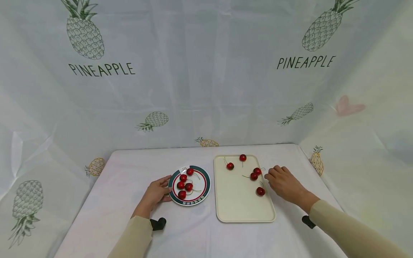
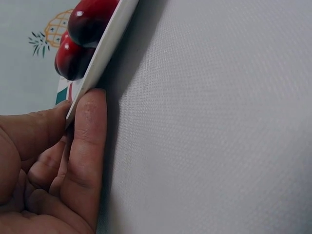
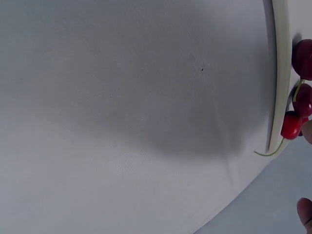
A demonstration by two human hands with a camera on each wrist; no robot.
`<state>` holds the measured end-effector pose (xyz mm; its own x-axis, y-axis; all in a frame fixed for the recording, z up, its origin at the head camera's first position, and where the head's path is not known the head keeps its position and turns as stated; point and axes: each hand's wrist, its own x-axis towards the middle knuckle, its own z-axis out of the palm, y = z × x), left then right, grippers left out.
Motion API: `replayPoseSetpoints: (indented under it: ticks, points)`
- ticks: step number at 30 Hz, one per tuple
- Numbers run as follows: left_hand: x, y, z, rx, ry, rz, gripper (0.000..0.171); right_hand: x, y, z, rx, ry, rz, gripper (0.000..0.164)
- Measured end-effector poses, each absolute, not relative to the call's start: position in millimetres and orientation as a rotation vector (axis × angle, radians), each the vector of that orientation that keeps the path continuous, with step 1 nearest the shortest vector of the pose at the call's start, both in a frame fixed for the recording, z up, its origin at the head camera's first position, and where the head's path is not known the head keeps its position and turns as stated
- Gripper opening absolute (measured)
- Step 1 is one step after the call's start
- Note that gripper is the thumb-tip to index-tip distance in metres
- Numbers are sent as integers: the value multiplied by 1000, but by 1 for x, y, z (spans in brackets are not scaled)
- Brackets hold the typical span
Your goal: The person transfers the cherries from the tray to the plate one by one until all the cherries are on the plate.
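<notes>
My left hand (image 1: 155,193) pinches the left rim of a round plate (image 1: 206,181), white with a green band and a red ring. In the left wrist view the thumb lies on top of the plate's edge and a finger (image 2: 87,136) is underneath it. Several red cherries (image 1: 188,187) with stems lie on the plate. My right hand (image 1: 285,184) hovers by the right edge of a cream tray (image 1: 238,208), near two touching cherries (image 1: 254,176). Its fingertips (image 3: 304,210) barely enter the right wrist view, apart and with nothing seen between them.
More cherries lie on the tray: one at the back (image 1: 243,157), one further left (image 1: 229,166) and one near the right edge (image 1: 260,191). A white cloth (image 1: 193,233) covers the table. Behind it hangs a curtain (image 1: 206,79) printed with pineapples.
</notes>
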<state>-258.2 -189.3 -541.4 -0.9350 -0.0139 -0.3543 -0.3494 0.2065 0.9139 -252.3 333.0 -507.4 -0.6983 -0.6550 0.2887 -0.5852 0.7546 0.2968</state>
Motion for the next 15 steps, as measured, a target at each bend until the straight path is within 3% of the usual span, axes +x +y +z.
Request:
replayPoseSetpoints:
  ticks: [15]
  points:
    - [-258, -189, -541, -367, 2202, 1809, 61, -262, 321, -515, 1109, -2590, -353, 18]
